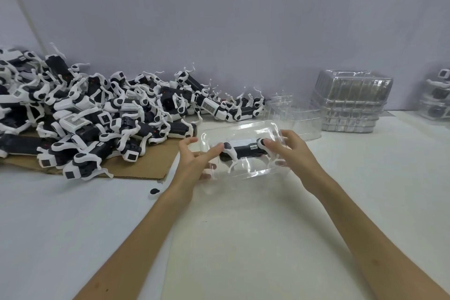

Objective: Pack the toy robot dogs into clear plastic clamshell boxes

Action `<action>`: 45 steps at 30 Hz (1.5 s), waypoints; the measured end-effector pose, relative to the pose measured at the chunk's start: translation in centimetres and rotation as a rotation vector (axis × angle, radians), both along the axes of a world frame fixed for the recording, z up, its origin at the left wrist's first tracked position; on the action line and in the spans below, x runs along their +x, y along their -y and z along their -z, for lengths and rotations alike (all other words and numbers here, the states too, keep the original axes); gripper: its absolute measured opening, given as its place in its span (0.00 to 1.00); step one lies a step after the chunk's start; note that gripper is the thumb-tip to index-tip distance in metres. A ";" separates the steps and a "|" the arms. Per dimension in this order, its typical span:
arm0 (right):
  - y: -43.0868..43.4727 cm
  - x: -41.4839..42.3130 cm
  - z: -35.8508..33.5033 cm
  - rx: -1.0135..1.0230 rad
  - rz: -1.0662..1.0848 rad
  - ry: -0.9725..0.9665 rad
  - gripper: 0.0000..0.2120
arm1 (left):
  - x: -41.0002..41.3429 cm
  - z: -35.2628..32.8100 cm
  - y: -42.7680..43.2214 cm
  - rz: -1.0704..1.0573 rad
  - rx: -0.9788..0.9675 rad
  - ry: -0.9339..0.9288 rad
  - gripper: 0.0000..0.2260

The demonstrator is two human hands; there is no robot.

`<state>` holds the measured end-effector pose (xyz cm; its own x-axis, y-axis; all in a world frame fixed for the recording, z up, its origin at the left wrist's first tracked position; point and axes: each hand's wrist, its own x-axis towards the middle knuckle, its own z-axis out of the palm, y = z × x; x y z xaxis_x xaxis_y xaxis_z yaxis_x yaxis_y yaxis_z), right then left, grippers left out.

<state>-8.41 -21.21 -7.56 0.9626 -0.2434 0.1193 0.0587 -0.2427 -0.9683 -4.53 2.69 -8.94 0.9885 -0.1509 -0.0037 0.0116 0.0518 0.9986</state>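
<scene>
left hand [194, 161], right hand [293, 153] grip clamshell [243, 129] holding dog [246, 149]

toy dog [243, 151] black-white, on side | inside clear clamshell box [243, 129]

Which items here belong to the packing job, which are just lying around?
In the job: toy dog in the clamshell box, held by left hand and right hand; dog pile; empty clamshell stack; packed boxes.
Lying about: cardboard sheet under the pile; small black part on the table.

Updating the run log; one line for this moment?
stage: packing | left hand: grips box | right hand: grips box | toy dog: inside box
</scene>
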 end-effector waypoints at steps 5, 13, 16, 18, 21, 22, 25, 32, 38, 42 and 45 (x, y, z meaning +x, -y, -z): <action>-0.9 -0.7 -1.0 0.017 -0.049 0.132 0.33 | -0.2 -0.5 -0.1 0.048 -0.010 0.058 0.36; -0.5 -0.3 -0.6 -0.043 0.016 0.131 0.32 | -0.9 -0.7 0.5 -0.035 -0.011 0.200 0.37; -1.4 -0.4 0.1 -0.231 0.200 0.223 0.25 | -1.0 -0.4 0.9 -0.157 0.031 0.240 0.38; -2.3 -0.7 0.2 -0.408 0.305 0.361 0.18 | -1.2 -0.2 1.3 -0.215 0.058 0.263 0.38; -3.6 -1.4 -0.1 -0.605 0.277 0.593 0.06 | -1.3 -0.1 1.7 -0.298 0.055 0.292 0.36; -4.0 -1.5 0.0 -0.666 0.252 0.616 0.04 | -1.4 -0.2 1.8 -0.321 0.048 0.300 0.36; -5.0 -1.7 0.5 -0.799 0.178 0.476 0.06 | -1.4 -0.2 1.8 -0.364 0.021 0.317 0.34; -5.4 -1.5 1.4 -0.851 0.295 0.347 0.15 | -2.7 0.2 3.0 -0.395 -0.013 0.423 0.34; -5.5 -1.5 1.5 -0.876 0.326 0.268 0.20 | -3.8 0.5 3.8 -0.396 0.008 0.517 0.38; -5.5 -1.5 1.6 -0.846 0.361 0.311 0.18 | -3.9 0.6 4.0 -0.413 0.060 0.560 0.39; -5.7 -1.6 1.7 -0.820 0.362 0.344 0.18 | -4.1 0.4 4.0 -0.442 0.129 0.601 0.39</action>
<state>-9.99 -15.51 -9.27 0.7261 -0.2342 0.6465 0.0967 -0.8961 -0.4333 -8.61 -1.26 -9.37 0.7942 0.2255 0.5643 -0.5315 -0.1924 0.8249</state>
